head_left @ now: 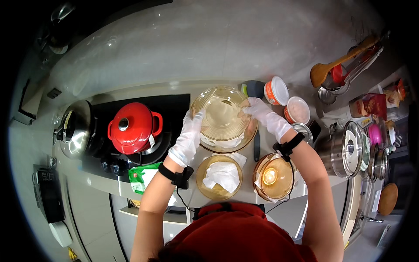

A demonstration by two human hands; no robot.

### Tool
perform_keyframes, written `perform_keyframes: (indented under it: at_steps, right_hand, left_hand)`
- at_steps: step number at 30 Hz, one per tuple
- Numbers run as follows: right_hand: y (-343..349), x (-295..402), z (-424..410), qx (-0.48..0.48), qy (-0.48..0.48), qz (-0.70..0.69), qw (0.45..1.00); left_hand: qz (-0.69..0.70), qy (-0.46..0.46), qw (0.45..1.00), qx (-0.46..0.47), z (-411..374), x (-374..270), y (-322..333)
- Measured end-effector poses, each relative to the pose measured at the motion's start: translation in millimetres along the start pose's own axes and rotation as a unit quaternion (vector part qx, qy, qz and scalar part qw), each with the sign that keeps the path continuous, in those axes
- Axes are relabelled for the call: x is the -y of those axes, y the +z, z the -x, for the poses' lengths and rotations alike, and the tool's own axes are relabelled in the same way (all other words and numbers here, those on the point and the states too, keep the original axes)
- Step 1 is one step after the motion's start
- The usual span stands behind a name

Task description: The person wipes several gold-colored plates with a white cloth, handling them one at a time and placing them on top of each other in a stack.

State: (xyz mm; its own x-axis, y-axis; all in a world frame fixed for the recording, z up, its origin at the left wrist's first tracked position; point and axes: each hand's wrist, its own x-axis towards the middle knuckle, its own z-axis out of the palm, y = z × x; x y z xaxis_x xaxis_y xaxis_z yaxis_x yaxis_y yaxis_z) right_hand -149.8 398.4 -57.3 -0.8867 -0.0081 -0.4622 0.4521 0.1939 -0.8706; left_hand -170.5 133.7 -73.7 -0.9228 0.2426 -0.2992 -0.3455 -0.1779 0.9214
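Note:
Both my hands wear thin translucent gloves. My left hand (193, 127) grips the left rim of an amber glass plate (224, 114), and my right hand (258, 109) grips its right rim. Beneath it lies a larger amber glass dish (229, 150) with white paper in it. Nearer to me, a smaller amber glass plate (200, 183) bears a crumpled white paper towel (222, 176). To its right stand amber glass bowls (276, 178), one inside another, with white paper showing at their edges.
A red lidded pot (131, 127) stands on the black gas hob (176, 104), left of a lidded pan (77, 131). A green and white packet (144, 177) lies at the counter's front edge. Two white-lidded tubs (277, 90) and a steel pot (334, 150) stand to the right. A dark-handled utensil (257, 145) lies between the dishes.

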Motion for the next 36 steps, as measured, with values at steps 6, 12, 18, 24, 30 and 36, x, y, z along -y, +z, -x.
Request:
perform_keyframes:
  at_steps: [6,12,18,24,30,36]
  right_hand:
    - [20.6,-65.0,-31.8,-0.164,-0.036,0.254,0.953]
    - [31.1,-60.0,-37.1,-0.133,0.064,0.297,0.944]
    - [34.2,-74.2,-54.6,-0.109,0.034,0.411,0.904]
    - [40.6,-70.9,-54.8,-0.054,0.030,0.487,0.871]
    - [27.5,-98.6,-62.8,-0.090,0.029,0.446,0.890]
    - [32.1,-57.3,-46.3,-0.180,-0.060,0.432,0.882]
  left_hand:
    - [-0.054,-0.108,0.992,0.021,-30.2,6.7,1.2]
    - [-0.194,-0.159,0.968,0.000,-70.4,45.0,3.5]
    - [-0.371,-0.145,0.912,-0.094,-103.3,92.9,10.9]
    - [-0.409,-0.139,0.896,-0.098,-93.8,87.7,8.2]
    - [-0.401,-0.132,0.905,-0.058,-95.3,83.6,13.2]
    - [-0.121,-0.128,0.984,0.031,-99.1,79.6,-8.4]
